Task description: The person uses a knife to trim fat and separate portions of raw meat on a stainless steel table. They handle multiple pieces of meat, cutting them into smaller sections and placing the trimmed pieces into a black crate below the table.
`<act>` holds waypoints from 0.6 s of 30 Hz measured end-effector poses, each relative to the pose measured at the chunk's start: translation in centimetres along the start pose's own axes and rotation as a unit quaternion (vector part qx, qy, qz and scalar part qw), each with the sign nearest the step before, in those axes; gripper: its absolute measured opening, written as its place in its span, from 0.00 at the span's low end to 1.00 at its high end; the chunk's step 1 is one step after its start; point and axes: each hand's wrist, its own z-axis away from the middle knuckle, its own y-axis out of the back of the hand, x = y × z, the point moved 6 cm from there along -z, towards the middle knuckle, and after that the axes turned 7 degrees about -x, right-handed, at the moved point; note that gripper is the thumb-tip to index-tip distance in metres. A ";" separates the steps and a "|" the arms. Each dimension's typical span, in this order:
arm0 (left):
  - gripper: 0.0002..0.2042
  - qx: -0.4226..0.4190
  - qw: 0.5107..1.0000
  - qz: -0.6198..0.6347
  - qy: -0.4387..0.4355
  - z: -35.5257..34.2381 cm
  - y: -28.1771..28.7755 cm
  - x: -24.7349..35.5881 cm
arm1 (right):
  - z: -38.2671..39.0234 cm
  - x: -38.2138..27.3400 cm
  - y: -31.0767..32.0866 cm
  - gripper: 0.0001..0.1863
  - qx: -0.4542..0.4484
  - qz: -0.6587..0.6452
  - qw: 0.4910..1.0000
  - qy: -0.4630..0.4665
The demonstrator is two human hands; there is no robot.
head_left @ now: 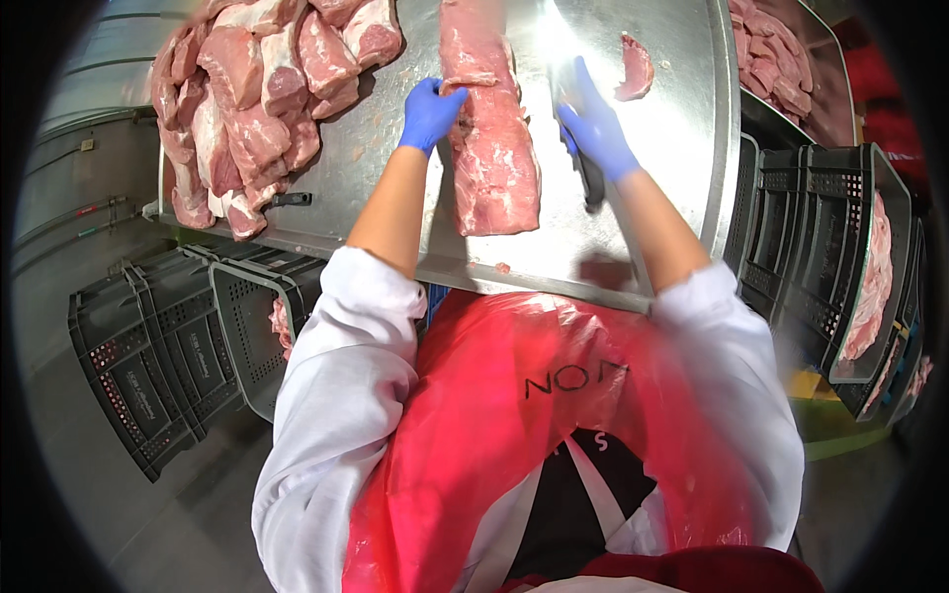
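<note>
A long slab of raw pink meat (494,168), which looks like pork loin, lies lengthwise on the metal work table (381,188) in front of me. My left hand (431,114), in a blue glove, presses its curled fingers and thumb on the slab's left edge, close to a fold or cut across it. To the right of the slab, apart from it, my blue-gloved right hand (599,136) is closed round a knife (593,186). Its black handle sticks out toward me below the palm; glare and blur hide most of the blade. One finger stretches forward.
A heap of meat pieces (252,89) covers the table's left, with a black handle (292,199) beside it. A small meat scrap (635,67) lies at right. Dark crates (158,346) stand left, more crates (806,247) right, some with meat. A meat-filled tray (825,59) is far right.
</note>
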 end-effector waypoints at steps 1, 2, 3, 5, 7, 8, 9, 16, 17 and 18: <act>0.14 0.013 0.999 -0.027 -0.026 -0.6 0.3 0.0 | -2.2 -0.4 -1.0 0.44 0.003 -0.020 1.000 0.001; 0.12 -0.012 0.997 -0.065 -0.041 -0.8 0.6 1.1 | -4.0 -0.3 -1.4 0.44 0.013 0.005 1.000 0.008; 0.13 -0.027 0.998 -0.051 -0.040 -0.7 1.0 1.7 | -5.3 -0.1 -1.7 0.44 0.023 0.029 0.999 0.015; 0.13 -0.056 0.998 -0.026 -0.033 -0.3 1.5 1.8 | -7.2 -0.9 -3.4 0.45 0.015 0.068 0.997 0.022; 0.11 -0.018 0.998 -0.026 -0.049 0.7 2.1 1.8 | -8.7 -2.3 -5.2 0.45 -0.012 0.097 0.995 0.017; 0.10 0.002 0.998 -0.026 -0.056 1.1 2.4 1.7 | -9.9 -2.5 -6.4 0.45 -0.049 0.121 0.991 0.014; 0.09 0.016 0.994 -0.058 -0.094 1.3 2.4 2.1 | -11.3 -2.6 -7.5 0.45 -0.086 0.144 0.986 0.011; 0.07 0.059 0.976 -0.062 -0.202 2.0 3.6 2.9 | -10.8 0.0 -4.2 0.41 -0.447 0.295 0.842 -0.056; 0.06 0.049 0.979 -0.055 -0.192 2.1 3.7 2.7 | -10.7 0.3 -4.1 0.41 -0.457 0.292 0.839 -0.051; 0.07 0.047 0.976 -0.031 -0.210 1.8 3.5 2.3 | -10.8 0.4 -4.1 0.41 -0.468 0.290 0.834 -0.046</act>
